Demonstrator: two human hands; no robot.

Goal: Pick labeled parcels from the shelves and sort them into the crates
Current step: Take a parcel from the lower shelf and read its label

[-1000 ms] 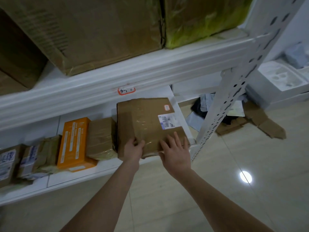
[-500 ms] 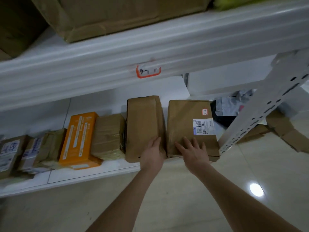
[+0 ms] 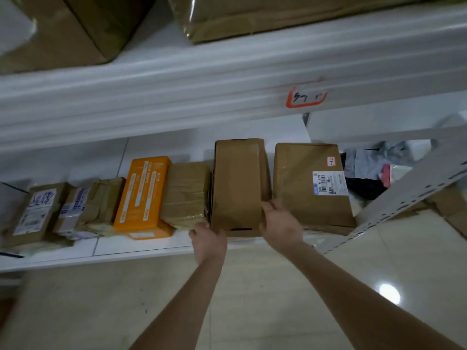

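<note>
Brown parcel (image 3: 237, 183) between left hand (image 3: 208, 238), right hand (image 3: 279, 223); one orange parcel (image 3: 144, 193).

A parcel storeroom: white steel racking with a slotted upright (image 3: 409, 195), a hand-written tag (image 3: 306, 97) on the beam (image 3: 177, 97), taped cardboard parcels (image 3: 310, 198) with shipping labels (image 3: 329, 183) along the shelf (image 3: 151, 246), big cartons (image 3: 252, 16) above, and a glossy tiled floor (image 3: 75, 311).

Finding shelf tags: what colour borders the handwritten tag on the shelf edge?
The tag has an orange-red border; head view.
</note>
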